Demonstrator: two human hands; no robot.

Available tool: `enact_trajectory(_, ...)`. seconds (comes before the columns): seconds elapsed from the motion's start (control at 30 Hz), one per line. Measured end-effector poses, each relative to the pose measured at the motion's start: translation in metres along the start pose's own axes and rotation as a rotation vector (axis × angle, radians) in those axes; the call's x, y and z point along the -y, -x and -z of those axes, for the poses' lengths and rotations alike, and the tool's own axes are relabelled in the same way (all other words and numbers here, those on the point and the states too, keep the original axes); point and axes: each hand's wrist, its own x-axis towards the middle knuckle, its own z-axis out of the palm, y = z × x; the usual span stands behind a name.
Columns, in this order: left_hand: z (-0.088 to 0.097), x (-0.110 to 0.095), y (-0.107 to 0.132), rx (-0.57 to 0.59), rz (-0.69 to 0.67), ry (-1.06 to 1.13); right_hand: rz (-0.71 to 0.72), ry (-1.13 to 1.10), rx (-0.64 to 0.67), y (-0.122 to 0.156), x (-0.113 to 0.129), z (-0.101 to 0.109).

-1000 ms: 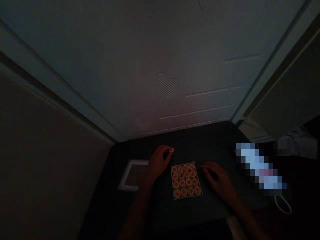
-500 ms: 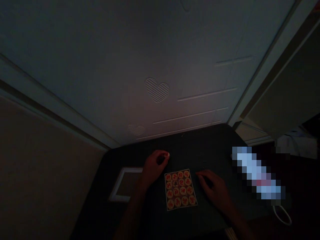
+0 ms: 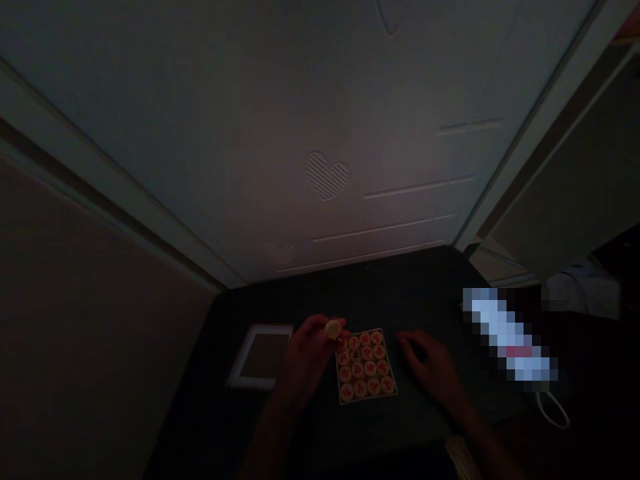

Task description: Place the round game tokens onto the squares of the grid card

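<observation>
Between the fingertips of my left hand (image 3: 307,357) is a round, pale xiangqi piece (image 3: 333,329), its plain-looking face turned toward me. It is held just over the upper left corner of a square tray (image 3: 369,401). In that tray, round xiangqi pieces (image 3: 369,368) sit in rows, most bearing red characters and one a dark character. My left fingers partly hide the corner piece. To the right of the tray my right hand (image 3: 425,360) rests on the table, thumb and fingers curled together; whether anything is between them is too dark to tell.
A white-framed rectangular lid or box (image 3: 250,329) lies left of my left hand on the dark table (image 3: 400,287). A blurred-out bright object (image 3: 510,333) with a white cord loop (image 3: 555,410) is at the right. Behind the table stands a pale panel (image 3: 225,147) with heart reliefs.
My left hand has come nearer the tray and turned, so the piece now shows its round face. The view has shifted slightly. My right hand stays beside the tray.
</observation>
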Motion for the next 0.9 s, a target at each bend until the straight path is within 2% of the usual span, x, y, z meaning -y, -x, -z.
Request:
enact_trajectory(0.13,0.002,-0.001,0.007,-0.006,-0.079,-0.143,0.003,0.016,-0.01,0.0,0.002,0.0)
enact_trajectory(0.37,0.006,0.0,0.015,0.124,-0.283,-0.708,0.011,0.023,-0.02,0.0,0.001,0.0)
enact_trajectory(0.5,0.01,0.011,0.016,0.219,-0.288,-0.879,0.007,0.027,-0.026,-0.001,0.003,0.0)
enact_trajectory(0.73,0.011,0.019,0.015,0.271,-0.298,-1.142,-0.006,0.015,-0.009,-0.001,0.004,0.001)
enact_trajectory(0.9,0.011,0.024,0.012,0.292,-0.311,-1.229,-0.007,0.012,-0.009,-0.001,0.002,0.001)
